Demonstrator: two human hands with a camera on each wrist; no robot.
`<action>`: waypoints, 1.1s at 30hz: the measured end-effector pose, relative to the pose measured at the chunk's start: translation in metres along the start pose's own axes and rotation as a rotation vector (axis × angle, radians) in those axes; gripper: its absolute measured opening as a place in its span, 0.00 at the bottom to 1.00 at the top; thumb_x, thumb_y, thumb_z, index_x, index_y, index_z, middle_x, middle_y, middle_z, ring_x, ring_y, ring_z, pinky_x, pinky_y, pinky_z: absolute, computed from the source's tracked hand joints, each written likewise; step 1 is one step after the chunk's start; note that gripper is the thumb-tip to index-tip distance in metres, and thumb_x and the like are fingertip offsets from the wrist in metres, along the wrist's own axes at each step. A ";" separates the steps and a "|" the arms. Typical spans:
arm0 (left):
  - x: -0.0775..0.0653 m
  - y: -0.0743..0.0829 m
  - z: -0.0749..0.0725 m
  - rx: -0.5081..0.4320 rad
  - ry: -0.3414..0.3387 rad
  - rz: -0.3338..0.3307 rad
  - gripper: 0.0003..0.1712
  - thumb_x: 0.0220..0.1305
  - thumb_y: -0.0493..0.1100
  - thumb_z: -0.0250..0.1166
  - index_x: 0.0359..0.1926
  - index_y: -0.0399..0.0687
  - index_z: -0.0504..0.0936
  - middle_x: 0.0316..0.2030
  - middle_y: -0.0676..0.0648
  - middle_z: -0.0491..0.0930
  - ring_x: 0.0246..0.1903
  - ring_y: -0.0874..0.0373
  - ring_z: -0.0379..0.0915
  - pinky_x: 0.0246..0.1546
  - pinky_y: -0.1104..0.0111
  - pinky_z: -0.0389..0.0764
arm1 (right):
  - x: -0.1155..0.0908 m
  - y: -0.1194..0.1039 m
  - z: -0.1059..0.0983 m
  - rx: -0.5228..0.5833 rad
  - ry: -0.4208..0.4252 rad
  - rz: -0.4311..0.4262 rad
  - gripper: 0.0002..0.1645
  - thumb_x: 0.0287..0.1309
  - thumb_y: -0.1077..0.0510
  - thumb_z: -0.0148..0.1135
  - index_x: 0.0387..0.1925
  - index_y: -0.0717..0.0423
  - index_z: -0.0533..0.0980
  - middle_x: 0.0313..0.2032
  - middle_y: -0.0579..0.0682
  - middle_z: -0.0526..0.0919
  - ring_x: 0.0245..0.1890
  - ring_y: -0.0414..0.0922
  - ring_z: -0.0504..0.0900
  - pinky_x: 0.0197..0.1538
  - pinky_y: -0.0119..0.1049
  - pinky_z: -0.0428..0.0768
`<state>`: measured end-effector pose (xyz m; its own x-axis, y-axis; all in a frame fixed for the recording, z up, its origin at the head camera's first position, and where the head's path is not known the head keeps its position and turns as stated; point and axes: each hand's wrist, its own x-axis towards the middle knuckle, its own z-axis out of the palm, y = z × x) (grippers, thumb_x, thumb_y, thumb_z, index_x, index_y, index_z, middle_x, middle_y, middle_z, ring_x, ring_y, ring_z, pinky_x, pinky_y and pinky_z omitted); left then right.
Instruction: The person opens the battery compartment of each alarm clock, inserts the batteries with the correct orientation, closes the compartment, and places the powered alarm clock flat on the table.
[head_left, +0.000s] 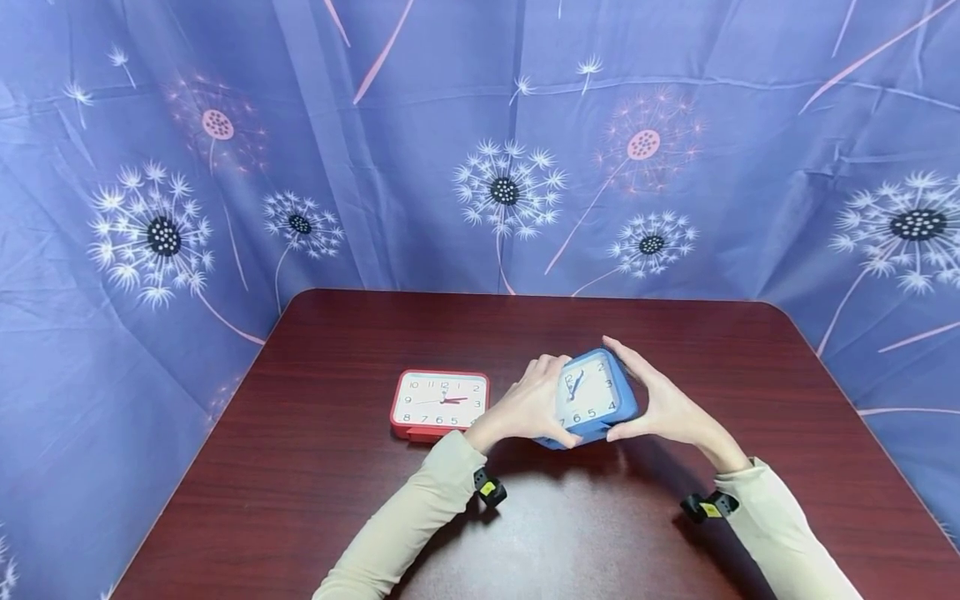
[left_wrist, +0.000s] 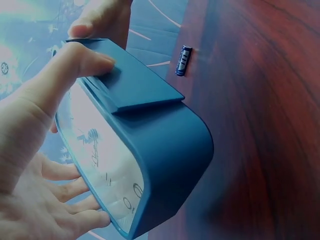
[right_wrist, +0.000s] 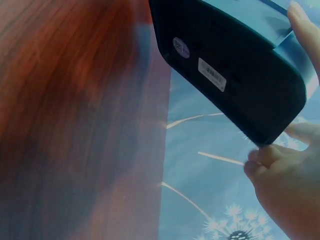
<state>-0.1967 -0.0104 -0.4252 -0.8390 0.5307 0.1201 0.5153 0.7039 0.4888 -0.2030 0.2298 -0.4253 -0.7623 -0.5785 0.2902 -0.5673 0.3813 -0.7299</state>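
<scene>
A blue alarm clock (head_left: pixel 589 392) is held up off the table, tilted, between both hands. My left hand (head_left: pixel 534 398) grips its left side, the thumb (left_wrist: pixel 97 62) pressing on the blue base and the other fingers at the opposite edge. At the right end, my right hand (head_left: pixel 667 408) holds the clock with the thumb low and the fingers at the top corner. The right wrist view shows its dark back (right_wrist: pixel 240 75) with a barcode label and a round sticker. A red alarm clock (head_left: pixel 441 402) lies face up left of my left hand.
A small dark-blue battery (left_wrist: pixel 184 61) lies on the table, seen past the blue clock in the left wrist view. The dark red-brown wooden table (head_left: pixel 360 333) ends at a blue dandelion-print cloth (head_left: pixel 420 208) hanging behind and at the sides.
</scene>
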 end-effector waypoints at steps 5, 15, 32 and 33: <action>0.001 0.005 0.000 0.064 -0.028 0.003 0.68 0.32 0.59 0.80 0.72 0.44 0.54 0.63 0.45 0.63 0.59 0.54 0.60 0.40 0.64 0.79 | 0.003 -0.009 0.000 -0.209 -0.007 -0.067 0.80 0.20 0.50 0.87 0.75 0.57 0.48 0.75 0.57 0.48 0.77 0.47 0.43 0.75 0.38 0.46; 0.001 0.006 0.004 0.189 -0.036 0.034 0.70 0.33 0.60 0.80 0.73 0.39 0.53 0.66 0.45 0.61 0.63 0.53 0.58 0.49 0.65 0.79 | 0.012 -0.035 0.009 -0.792 -0.051 -0.127 0.82 0.13 0.24 0.77 0.66 0.73 0.60 0.65 0.67 0.68 0.66 0.62 0.66 0.71 0.62 0.49; -0.003 0.009 0.004 0.388 -0.020 0.120 0.79 0.32 0.63 0.80 0.75 0.36 0.41 0.66 0.43 0.64 0.65 0.51 0.59 0.72 0.48 0.51 | 0.023 -0.037 0.041 -0.887 -0.028 -0.070 0.68 0.07 0.38 0.78 0.58 0.69 0.68 0.52 0.63 0.79 0.52 0.58 0.79 0.44 0.49 0.83; -0.003 0.009 0.004 0.415 -0.013 0.123 0.79 0.32 0.64 0.79 0.75 0.37 0.41 0.66 0.44 0.64 0.66 0.51 0.59 0.72 0.44 0.47 | 0.023 -0.036 0.042 -0.884 -0.015 -0.078 0.68 0.07 0.38 0.78 0.58 0.69 0.68 0.52 0.63 0.79 0.52 0.58 0.80 0.42 0.49 0.84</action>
<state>-0.1890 -0.0041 -0.4247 -0.7660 0.6266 0.1437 0.6402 0.7638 0.0823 -0.1869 0.1729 -0.4185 -0.7108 -0.6331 0.3065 -0.6552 0.7545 0.0388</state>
